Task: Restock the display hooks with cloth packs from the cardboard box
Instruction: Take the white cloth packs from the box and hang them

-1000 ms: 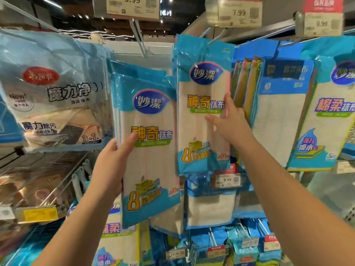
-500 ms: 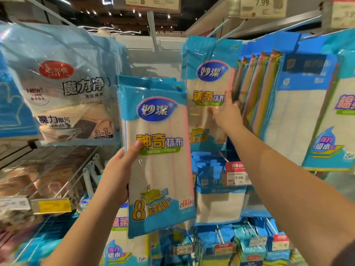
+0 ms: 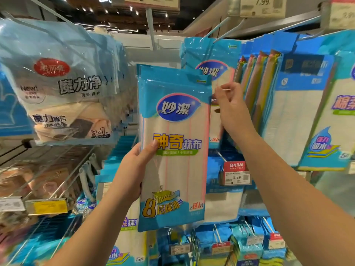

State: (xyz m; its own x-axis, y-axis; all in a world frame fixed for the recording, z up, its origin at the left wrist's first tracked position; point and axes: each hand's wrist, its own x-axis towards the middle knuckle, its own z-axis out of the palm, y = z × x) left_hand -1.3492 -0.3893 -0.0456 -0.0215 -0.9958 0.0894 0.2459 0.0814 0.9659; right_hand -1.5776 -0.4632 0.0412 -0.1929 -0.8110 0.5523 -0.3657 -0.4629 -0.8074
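My left hand (image 3: 132,173) grips a stack of blue-and-white cloth packs (image 3: 172,150) by its left edge, thumb on the front, holding it upright in front of the shelf. My right hand (image 3: 228,100) is at the stack's upper right corner, fingers curled, and pinches that corner. Just behind hangs an identical cloth pack (image 3: 211,54) on a display hook (image 3: 221,27) under a 7.99 price tag. The cardboard box is out of view.
Clear bagged cloths (image 3: 63,89) hang at the left. Striped and blue towel packs (image 3: 299,104) fill hooks on the right. A bare hook (image 3: 151,25) juts out above the stack. Lower hooks carry small packs and a 9.99 tag (image 3: 237,175).
My right hand has left the hanging pack and come back to the top right corner of the stack. My left hand has brought the stack right and toward the camera.
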